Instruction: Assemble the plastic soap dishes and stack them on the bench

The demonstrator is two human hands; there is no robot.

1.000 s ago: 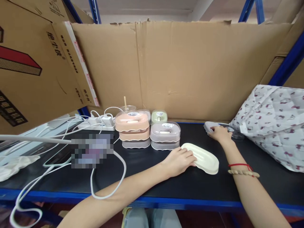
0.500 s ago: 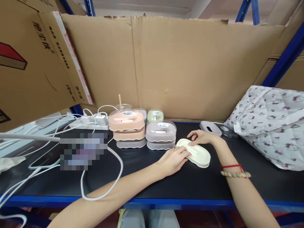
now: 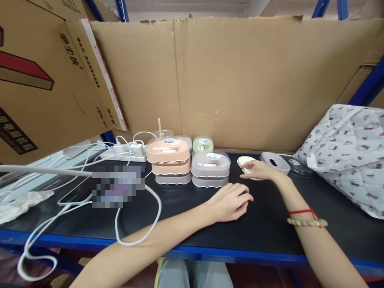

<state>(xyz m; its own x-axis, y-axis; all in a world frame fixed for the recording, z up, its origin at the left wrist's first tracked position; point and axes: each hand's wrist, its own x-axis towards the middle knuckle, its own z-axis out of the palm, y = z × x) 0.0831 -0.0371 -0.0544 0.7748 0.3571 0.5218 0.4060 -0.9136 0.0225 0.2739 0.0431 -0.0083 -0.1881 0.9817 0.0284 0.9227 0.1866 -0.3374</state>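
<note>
A cream oval piece (image 3: 243, 160) lies towards the back of the black tabletop, partly hidden by my right hand (image 3: 260, 169). The thumb and fingers of that hand close around its middle. My left hand (image 3: 232, 202) rests on the tabletop in front of it, empty, with loosely curled fingers slightly apart. Right behind my right hand is a grey oval part (image 3: 276, 162) with a dark slot, and beside that a clear cover (image 3: 300, 168) with a round label. Left of the hands stand grey oval boxes (image 3: 211, 171) in a stack with a clear lid.
A peach and grey stack (image 3: 168, 158) and a green box (image 3: 203, 145) stand left of centre. White cables (image 3: 156, 200), a power strip (image 3: 123, 155) and a phone (image 3: 76, 193) crowd the left. A patterned quilted bag (image 3: 351, 152) bulges at right; cardboard (image 3: 228, 84) walls the back.
The cream piece has moved away from me towards the back, with my right hand on it. My left hand has let go of it. The view has shifted slightly.
</note>
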